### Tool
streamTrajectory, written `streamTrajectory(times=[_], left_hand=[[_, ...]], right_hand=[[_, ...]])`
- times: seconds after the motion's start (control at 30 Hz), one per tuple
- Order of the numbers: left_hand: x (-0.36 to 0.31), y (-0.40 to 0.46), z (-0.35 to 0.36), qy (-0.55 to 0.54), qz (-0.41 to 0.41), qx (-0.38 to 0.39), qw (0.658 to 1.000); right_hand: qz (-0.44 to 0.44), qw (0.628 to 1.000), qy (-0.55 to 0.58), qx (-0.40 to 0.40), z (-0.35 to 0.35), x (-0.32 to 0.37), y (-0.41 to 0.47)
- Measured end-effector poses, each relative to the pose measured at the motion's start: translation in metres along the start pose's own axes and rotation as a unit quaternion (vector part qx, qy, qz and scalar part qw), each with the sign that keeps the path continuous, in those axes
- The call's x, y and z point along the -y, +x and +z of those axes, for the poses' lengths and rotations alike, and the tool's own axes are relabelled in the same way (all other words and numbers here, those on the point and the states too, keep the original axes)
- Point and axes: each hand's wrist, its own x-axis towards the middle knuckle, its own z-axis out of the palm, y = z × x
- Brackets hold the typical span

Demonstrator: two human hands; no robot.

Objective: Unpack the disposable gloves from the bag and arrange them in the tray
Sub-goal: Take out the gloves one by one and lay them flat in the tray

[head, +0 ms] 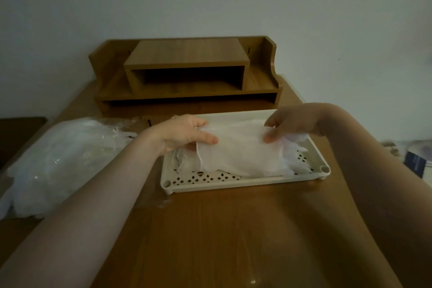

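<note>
— Over the tray (245, 185), what lies which way?

— Both hands hold one glove (236, 147) stretched between them. Its long side runs left to right, along the length of the tray. The left hand (184, 133) pinches the cuff end, thumb on top; the right hand (289, 121) pinches the other end, thumb and fingers curled onto the thin film.

— How does it sit against the tray?

— It drapes over the back half, on or just above other gloves already lying there; I cannot tell whether it rests on them. Finger shapes poke out at the right end, near the right wall. The perforated floor shows bare along the front edge.

— So what does the next move turn on?

— My guess: lowering it flat, keeping that left-right line matched to the tray and the pile beneath. Neither hand is nearer; each has its own end.

— Where are the rest?

— To the left, on the desk (233, 241), the clear bag (58, 159) lies with a heap of gloves in it, just beside the left forearm. That hand is closer to it for the next reach.

— Anything in the way?

— A wooden shelf (187, 72) stands behind the tray, close to its back rim but apart from the hands. Nothing crosses the path down.
</note>
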Motion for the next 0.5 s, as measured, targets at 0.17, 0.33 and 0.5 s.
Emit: streamTrajectory(times=[0.17, 0.33, 0.5], left_hand=[[0.008, 0.011, -0.005, 0.115, -0.017, -0.104, 0.988], [0.007, 0.021, -0.006, 0.296, -0.007, -0.154, 0.943], [0.007, 0.022, 0.001, 0.321, 0.016, -0.199, 0.926]], right_hand=[[0.028, 0.992, -0.056, -0.111, 0.003, -0.001, 0.018], [0.049, 0.982, -0.077, -0.166, 0.010, 0.001, 0.036], [0.074, 0.960, -0.067, -0.262, 0.019, 0.001, 0.048]])
